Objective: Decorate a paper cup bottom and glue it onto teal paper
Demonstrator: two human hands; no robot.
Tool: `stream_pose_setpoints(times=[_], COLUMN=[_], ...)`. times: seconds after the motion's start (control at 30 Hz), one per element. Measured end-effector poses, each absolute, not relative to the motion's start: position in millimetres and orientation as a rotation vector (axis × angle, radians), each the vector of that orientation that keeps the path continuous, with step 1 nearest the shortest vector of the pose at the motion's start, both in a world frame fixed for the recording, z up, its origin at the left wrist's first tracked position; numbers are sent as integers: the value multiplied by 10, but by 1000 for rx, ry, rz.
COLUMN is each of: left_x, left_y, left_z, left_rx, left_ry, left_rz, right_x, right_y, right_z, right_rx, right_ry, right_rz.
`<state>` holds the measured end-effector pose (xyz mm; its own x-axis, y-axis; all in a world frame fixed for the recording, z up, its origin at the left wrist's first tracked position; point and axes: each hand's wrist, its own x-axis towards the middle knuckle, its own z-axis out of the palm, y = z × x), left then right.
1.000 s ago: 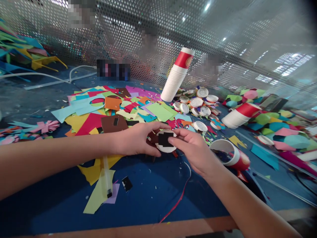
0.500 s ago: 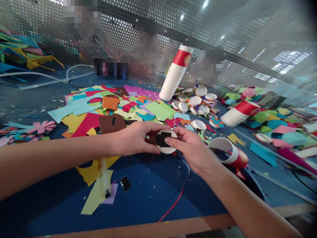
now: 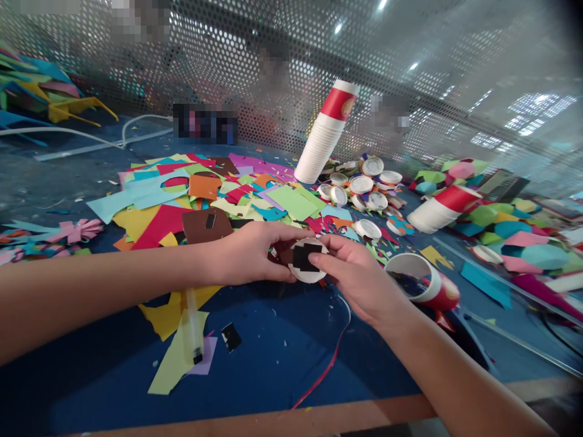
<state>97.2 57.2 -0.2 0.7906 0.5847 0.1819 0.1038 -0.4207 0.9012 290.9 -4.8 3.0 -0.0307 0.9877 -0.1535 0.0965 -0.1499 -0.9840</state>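
Observation:
Both of my hands meet over the blue table (image 3: 273, 358), holding a small white paper disc (image 3: 310, 274) with a black paper cross (image 3: 304, 256) on its face. My left hand (image 3: 255, 254) grips the disc's left edge, where dark brown paper pieces stick out from behind it. My right hand (image 3: 353, 273) holds the right edge, thumb pressed on the black piece. A red and white paper cup (image 3: 423, 284) lies on its side just right of my right hand.
Coloured paper scraps (image 3: 182, 200) cover the table beyond my hands. A leaning stack of paper cups (image 3: 325, 135), several white discs (image 3: 364, 188) and another fallen cup (image 3: 439, 209) lie behind. A glue stick (image 3: 194, 325) lies on yellow paper near left. A perforated metal screen (image 3: 255, 67) closes the back.
My hands and the disc stay almost in place; only the view shifts slightly and my right thumb adjusts a little on the black piece.

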Motion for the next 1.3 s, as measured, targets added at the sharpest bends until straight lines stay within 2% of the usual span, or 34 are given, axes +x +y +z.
stream_pose_setpoints(times=[0.4, 0.67, 1.1, 1.3], left_x=[979, 983, 1054, 1043], left_y=[557, 583, 470, 460], left_z=[14, 39, -31, 2], left_rx=[1950, 1690, 1836, 1881], left_ry=[523, 519, 693, 678], left_rz=[573, 576, 713, 708], right_x=[2893, 2872, 2783, 2744], right_y=[-56, -67, -69, -95], right_z=[19, 24, 7, 36], right_rx=[-1360, -1356, -1577, -1448], right_ry=[-1235, -1314, -1548, -1428], right_rz=[1310, 1226, 1028, 1122])
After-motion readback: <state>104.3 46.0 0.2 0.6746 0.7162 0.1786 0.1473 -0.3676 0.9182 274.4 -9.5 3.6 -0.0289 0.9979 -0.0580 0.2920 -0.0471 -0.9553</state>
